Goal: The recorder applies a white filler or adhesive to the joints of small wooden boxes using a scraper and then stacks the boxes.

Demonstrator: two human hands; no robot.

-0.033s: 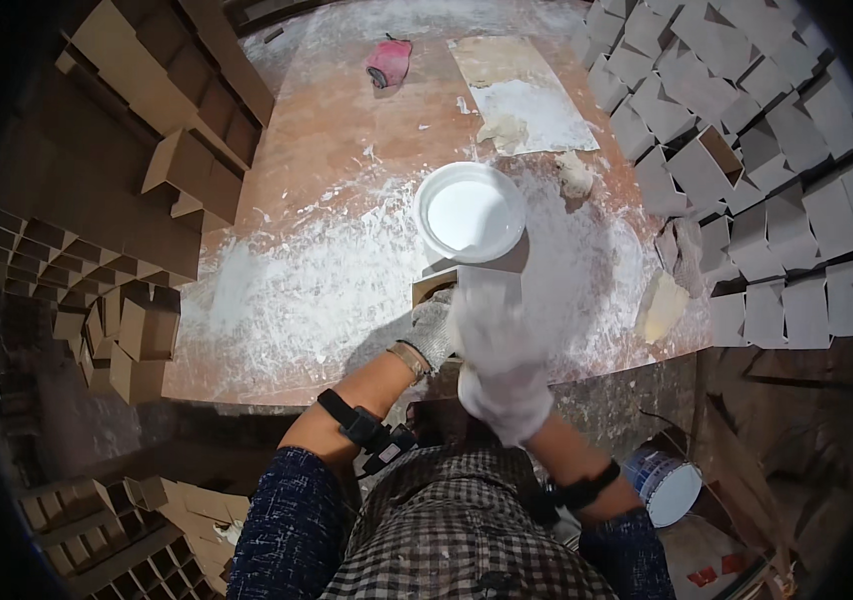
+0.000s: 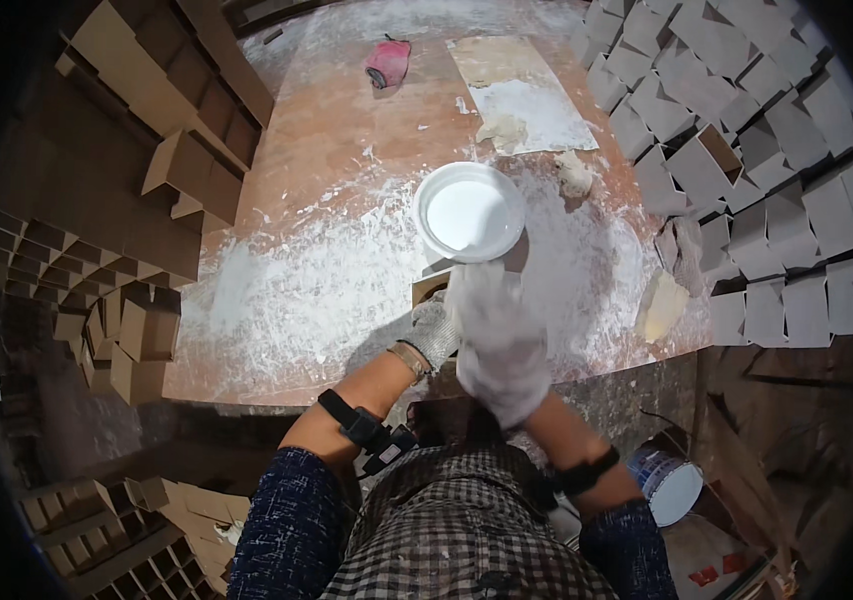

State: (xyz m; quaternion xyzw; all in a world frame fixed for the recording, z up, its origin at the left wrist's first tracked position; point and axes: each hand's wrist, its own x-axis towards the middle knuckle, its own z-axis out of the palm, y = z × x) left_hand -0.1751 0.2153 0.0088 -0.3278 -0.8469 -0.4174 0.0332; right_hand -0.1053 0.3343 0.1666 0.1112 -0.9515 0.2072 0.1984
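My left hand (image 2: 433,330), in a grey knitted glove, has its fingers wrapped at the open end of a small box (image 2: 429,287) with a brown inside. My right hand (image 2: 504,345), in a whitish glove, lies over the box's right side and hides most of it. Motion smears its fingers, so I cannot make out whether it holds anything. Just beyond both hands stands a round white tub (image 2: 470,212) with a white substance in it. The worktable (image 2: 307,290) under them is reddish-brown and smeared with white.
Brown open boxes (image 2: 192,180) are stacked at the left, whitish boxes (image 2: 787,240) at the right. A pink cloth item (image 2: 389,62), a white-coated sheet (image 2: 535,112) and a yellowish piece (image 2: 663,306) lie on the table. A bucket (image 2: 669,488) stands below at the right.
My right hand has shifted slightly over the box, its glove smeared in both frames. My left hand and the tub have stayed in place.
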